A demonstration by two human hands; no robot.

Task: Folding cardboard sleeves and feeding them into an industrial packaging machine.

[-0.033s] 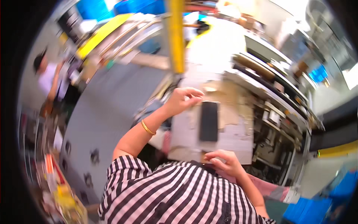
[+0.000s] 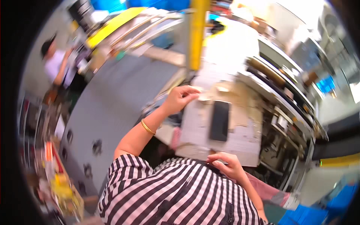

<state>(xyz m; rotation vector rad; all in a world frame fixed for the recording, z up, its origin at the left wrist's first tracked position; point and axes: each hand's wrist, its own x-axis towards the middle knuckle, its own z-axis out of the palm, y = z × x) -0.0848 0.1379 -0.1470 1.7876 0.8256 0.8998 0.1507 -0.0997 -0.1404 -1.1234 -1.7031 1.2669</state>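
A dark, flat, rectangular device like a phone lies on a pale cardboard-like work surface in front of me. My left hand is raised beyond the device's upper left, thumb and forefinger drawn nearly together in a pinch; anything between them is too small to make out. A yellow bangle circles that wrist. Close to my body, below the device, my right hand has curled fingers with the tips near the thumb. Whatever it may hold is hidden or blurred. Neither hand touches the device.
Torn brown cardboard lies around the device. A yellow post rises beyond my left hand. Left is a large grey panel; right, a rack with rolls. Another person stands far left. Blue bins sit lower right.
The view has swung slightly left, so the device and surface appear farther right. My left hand sits a little farther from the device. The right hand keeps nearly the same pose.
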